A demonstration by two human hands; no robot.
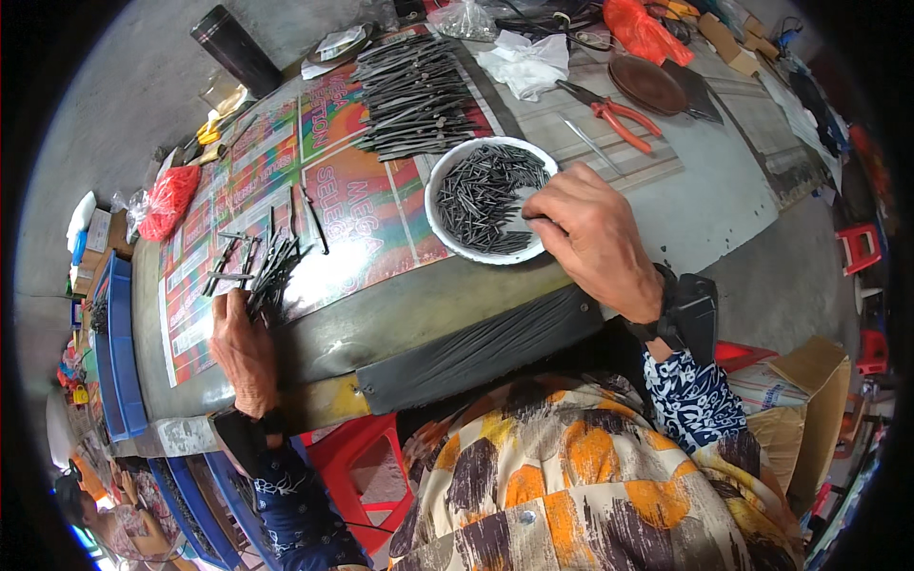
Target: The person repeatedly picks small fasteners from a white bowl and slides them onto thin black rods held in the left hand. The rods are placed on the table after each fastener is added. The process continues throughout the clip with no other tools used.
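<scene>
Right hand reaches into the white round bowl of short dark metal pins, fingers curled down at the rim; whether it has pinched any, cannot tell. Left hand lies half-closed on the printed colourful banner, fingertips on a small loose batch of dark thin rods. A big aligned pile of long dark rods sits beyond the bowl. Judging by that: big pile looks sorted, bowl well filled, small batch unfinished. Red-handled pliers idle nearby.

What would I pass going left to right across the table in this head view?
Red plastic bag → left hand on loose dark rods → white bowl of short rods → right hand → red-handled pliers.
</scene>
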